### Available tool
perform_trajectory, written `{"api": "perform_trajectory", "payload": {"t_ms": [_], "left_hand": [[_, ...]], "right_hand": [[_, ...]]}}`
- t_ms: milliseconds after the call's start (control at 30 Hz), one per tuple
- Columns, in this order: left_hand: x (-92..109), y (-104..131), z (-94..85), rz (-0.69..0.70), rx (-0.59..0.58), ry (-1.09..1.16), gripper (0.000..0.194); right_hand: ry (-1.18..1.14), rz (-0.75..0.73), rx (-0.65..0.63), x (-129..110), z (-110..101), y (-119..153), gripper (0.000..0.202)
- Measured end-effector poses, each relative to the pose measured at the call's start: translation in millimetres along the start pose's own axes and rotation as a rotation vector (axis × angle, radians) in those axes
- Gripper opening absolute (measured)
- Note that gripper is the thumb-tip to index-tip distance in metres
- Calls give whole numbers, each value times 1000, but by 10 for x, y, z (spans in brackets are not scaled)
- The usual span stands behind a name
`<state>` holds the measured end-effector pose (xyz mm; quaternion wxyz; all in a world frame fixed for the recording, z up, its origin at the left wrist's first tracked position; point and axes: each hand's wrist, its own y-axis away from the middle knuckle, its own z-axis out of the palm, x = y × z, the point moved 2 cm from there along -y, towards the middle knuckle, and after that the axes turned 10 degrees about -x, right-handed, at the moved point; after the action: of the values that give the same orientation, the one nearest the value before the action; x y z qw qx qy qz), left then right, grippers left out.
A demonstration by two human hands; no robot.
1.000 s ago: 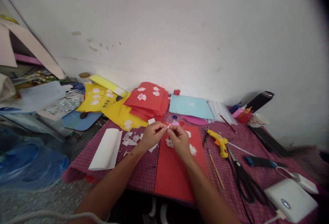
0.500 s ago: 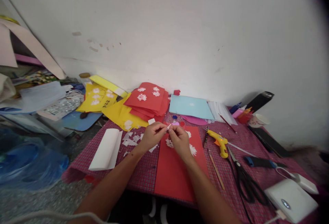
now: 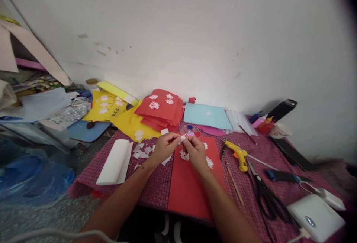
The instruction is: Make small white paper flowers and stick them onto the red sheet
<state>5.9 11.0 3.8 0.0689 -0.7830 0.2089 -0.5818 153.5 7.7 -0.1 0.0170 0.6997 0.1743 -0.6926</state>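
The L hand [image 3: 166, 147] and the R hand [image 3: 196, 152] meet above the top part of the red sheet [image 3: 192, 189]. Both hold the small white paper bit [image 3: 182, 138] b/w their fingertips; the grip of each hand is narrow, closed on this bit. The bit is partly hidden by the fingers, so its exact shape I cannot tell.

The red sheet lies flat on the desk [image 3: 154, 189], which has a checked cloth, & carries white paper flowers [image 3: 209, 162] near the R hand. To the left of the L hand are loose white scraps [image 3: 142, 152], and more to the left is the folded white paper [image 3: 113, 163].

Behind the hands, a pile of red sheets [image 3: 164, 113] w/ pale flowers on its top lies partly over the yellow paper [image 3: 125, 124]. The light-blue sheet [image 3: 199, 116] is at the back, near the wall, w/ a pink sheet [image 3: 214, 130] partly under it.

On the R side of the red sheet are a wooden stick [image 3: 235, 185], the yellow glue gun [image 3: 240, 155], & black-handled scissors [image 3: 262, 187] w/ blades pointing away from the person. The white box [image 3: 316, 215] is at the near R corner, w/ a cable attached. The paper cup [image 3: 280, 130] stands at the back R, near a black cylinder [image 3: 281, 111], which is tilted.
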Motion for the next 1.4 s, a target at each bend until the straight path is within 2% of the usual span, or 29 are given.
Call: {"api": "perform_trajectory", "payload": {"t_ms": [200, 500, 867, 1033, 1400], "left_hand": [[-71, -5, 42, 1, 19, 178, 33], [-2, 5, -9, 73, 1, -21, 21], [-73, 1, 18, -39, -15, 121, 20], [-71, -9, -11, -81, -4, 113, 17], [-64, -16, -16, -54, -38, 70, 13]], "right_hand": [[-85, 22, -34, 3, -9, 4, 24], [-120, 62, -37, 21, 1, 2, 27], [-128, 27, -20, 7, 5, -7, 23], [-139, 25, -41, 26, 14, -7, 21], [-126, 6, -48, 41, 16, -13, 19]]}}
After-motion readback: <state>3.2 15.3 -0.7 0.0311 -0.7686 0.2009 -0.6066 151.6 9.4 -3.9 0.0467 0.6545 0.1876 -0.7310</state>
